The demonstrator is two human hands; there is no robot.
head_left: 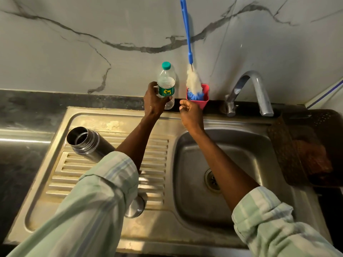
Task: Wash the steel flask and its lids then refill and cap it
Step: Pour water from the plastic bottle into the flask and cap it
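Note:
The open steel flask stands uncapped on the ribbed drainboard at the left, partly hidden behind my left sleeve. A round steel lid lies on the drainboard near the front, half covered by my left arm. My left hand grips a clear plastic water bottle with a green cap and green label, at the back ledge. My right hand hovers beside it with fingers curled and holds nothing that I can see, just in front of a red cup.
A blue-handled bottle brush stands in the red cup against the marble wall. The steel tap arches over the sink basin, with its drain at the bottom. A dark basket with a reddish cloth sits at the right.

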